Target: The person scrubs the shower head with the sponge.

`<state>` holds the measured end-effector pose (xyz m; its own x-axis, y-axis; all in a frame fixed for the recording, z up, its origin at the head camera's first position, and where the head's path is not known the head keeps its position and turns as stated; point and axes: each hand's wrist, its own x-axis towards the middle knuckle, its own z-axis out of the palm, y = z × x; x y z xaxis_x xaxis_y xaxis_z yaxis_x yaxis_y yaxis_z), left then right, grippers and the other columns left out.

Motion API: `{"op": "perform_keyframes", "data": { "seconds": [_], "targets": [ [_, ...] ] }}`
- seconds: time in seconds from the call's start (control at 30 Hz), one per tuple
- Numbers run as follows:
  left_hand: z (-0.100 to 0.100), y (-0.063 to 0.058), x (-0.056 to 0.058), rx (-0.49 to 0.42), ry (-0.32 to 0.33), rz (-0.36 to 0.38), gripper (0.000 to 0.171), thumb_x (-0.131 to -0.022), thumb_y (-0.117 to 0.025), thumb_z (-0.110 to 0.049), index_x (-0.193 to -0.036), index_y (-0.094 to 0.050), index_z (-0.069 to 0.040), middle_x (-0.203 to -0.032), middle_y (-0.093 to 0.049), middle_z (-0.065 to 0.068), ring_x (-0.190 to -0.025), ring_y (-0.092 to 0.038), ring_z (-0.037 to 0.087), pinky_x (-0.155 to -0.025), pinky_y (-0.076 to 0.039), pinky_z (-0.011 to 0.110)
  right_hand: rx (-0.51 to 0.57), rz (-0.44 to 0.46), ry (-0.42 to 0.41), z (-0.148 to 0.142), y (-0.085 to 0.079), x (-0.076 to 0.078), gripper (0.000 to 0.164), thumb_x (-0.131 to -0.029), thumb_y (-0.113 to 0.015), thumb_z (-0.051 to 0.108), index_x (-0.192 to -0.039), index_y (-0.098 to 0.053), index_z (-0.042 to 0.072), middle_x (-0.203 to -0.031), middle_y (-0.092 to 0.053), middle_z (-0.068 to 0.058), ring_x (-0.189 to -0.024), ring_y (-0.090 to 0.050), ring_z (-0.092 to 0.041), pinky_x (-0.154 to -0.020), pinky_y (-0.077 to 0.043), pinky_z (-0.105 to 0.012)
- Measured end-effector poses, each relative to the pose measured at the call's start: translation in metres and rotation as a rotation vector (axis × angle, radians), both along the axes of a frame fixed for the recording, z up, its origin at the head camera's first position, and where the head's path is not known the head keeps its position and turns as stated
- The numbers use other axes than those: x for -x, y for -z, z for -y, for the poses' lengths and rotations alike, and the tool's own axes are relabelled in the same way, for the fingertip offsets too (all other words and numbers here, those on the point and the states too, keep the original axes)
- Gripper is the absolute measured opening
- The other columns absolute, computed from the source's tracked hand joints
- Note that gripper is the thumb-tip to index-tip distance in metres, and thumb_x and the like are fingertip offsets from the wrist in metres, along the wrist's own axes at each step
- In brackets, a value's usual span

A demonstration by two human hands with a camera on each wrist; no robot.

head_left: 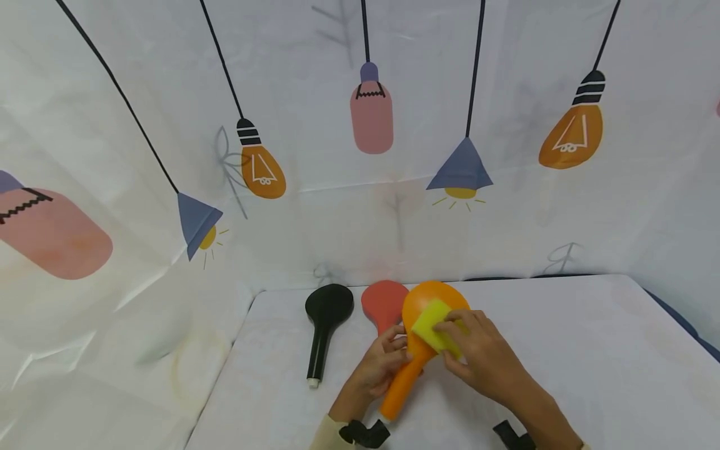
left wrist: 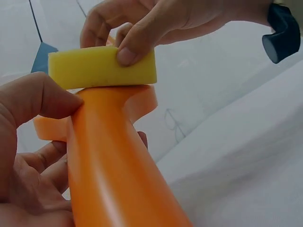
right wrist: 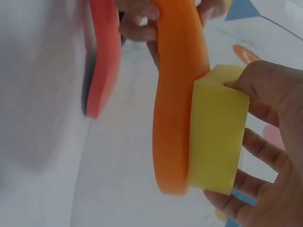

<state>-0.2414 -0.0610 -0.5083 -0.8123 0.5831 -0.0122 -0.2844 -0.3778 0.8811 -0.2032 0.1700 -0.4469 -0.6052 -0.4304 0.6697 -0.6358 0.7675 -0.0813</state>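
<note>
An orange shower head [head_left: 402, 382] with a round, flat head and a tapering handle is held up tilted above the white table. My left hand [head_left: 382, 365] grips it around the neck, the thumb along one side and fingers behind. In my right hand [head_left: 486, 353] a yellow sponge [right wrist: 215, 135] is pinched between thumb and fingers. The sponge lies flat against the face of the orange head, as the right wrist view shows. Behind the left hand, a red shower head [head_left: 385, 302] lies on the table, its handle mostly hidden.
A black shower head [head_left: 329, 312] with a white end piece lies left of the red one. The white-covered table [head_left: 585, 350] ends at a white sheet [head_left: 315, 237] printed with lamps and bulbs, which hangs behind it and along the left.
</note>
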Motion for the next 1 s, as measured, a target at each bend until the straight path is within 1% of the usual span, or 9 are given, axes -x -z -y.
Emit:
{"op": "perform_keyframes", "data": {
  "seconds": [0.13,0.3,0.43,0.57,0.77,0.87,1.0],
  "targets": [
    [0.0,-0.001,-0.001,0.023,0.02,-0.005,0.043,-0.09,-0.059,0.0,-0.13,-0.049,-0.01,-0.117,-0.065,0.004,-0.102,-0.064,0.019,-0.085,-0.06,0.037,0.021,0.038,0.051,-0.013,-0.003,0.004,0.046,-0.071,-0.08,0.02,-0.114,-0.064,0.014,-0.113,-0.056,-0.005,-0.097,-0.049,-0.019,-0.081,-0.047,-0.038],
    [0.0,0.0,-0.001,0.039,0.055,-0.014,0.041,-0.09,-0.061,0.0,-0.127,-0.052,-0.013,-0.118,-0.066,0.002,-0.102,-0.064,0.018,-0.086,-0.06,0.037,0.061,0.1,0.134,-0.028,-0.008,0.005,0.048,-0.075,-0.081,0.019,-0.118,-0.063,0.013,-0.116,-0.054,-0.008,-0.101,-0.049,-0.023,-0.079,-0.05,-0.04],
    [-0.001,0.002,-0.001,0.036,0.089,-0.04,0.04,-0.09,-0.06,0.001,-0.125,-0.052,-0.015,-0.116,-0.066,0.001,-0.102,-0.063,0.017,-0.087,-0.06,0.037,0.1,0.123,0.186,-0.037,-0.013,0.005,0.047,-0.076,-0.081,0.015,-0.119,-0.062,0.01,-0.117,-0.053,-0.011,-0.099,-0.049,-0.026,-0.074,-0.051,-0.042],
    [-0.001,0.004,0.0,0.037,0.114,-0.061,0.041,-0.09,-0.061,0.0,-0.126,-0.052,-0.016,-0.116,-0.066,0.0,-0.103,-0.063,0.017,-0.087,-0.06,0.035,0.12,0.138,0.229,-0.042,-0.015,0.004,0.047,-0.078,-0.079,0.015,-0.121,-0.061,0.01,-0.118,-0.052,-0.013,-0.099,-0.049,-0.027,-0.073,-0.053,-0.044],
    [-0.001,0.006,0.0,0.046,0.139,-0.076,0.042,-0.091,-0.064,-0.002,-0.128,-0.051,-0.015,-0.117,-0.066,0.0,-0.103,-0.063,0.016,-0.087,-0.06,0.034,0.161,0.165,0.268,-0.044,-0.016,0.003,0.047,-0.08,-0.077,0.015,-0.123,-0.06,0.009,-0.12,-0.051,-0.016,-0.103,-0.05,-0.033,-0.073,-0.056,-0.052],
    [0.0,0.005,0.0,0.057,0.141,-0.076,0.042,-0.091,-0.065,-0.002,-0.129,-0.051,-0.015,-0.117,-0.066,0.001,-0.103,-0.063,0.016,-0.087,-0.06,0.034,0.172,0.161,0.275,-0.044,-0.017,0.003,0.047,-0.08,-0.078,0.015,-0.123,-0.061,0.009,-0.12,-0.051,-0.018,-0.103,-0.05,-0.035,-0.073,-0.056,-0.053],
    [-0.001,0.003,-0.001,0.065,0.14,-0.068,0.042,-0.09,-0.064,-0.001,-0.127,-0.05,-0.016,-0.116,-0.066,0.0,-0.103,-0.062,0.016,-0.087,-0.06,0.033,0.17,0.146,0.263,-0.044,-0.017,0.005,0.047,-0.079,-0.078,0.015,-0.122,-0.062,0.008,-0.119,-0.052,-0.018,-0.103,-0.049,-0.034,-0.074,-0.055,-0.051]
  ]
}}
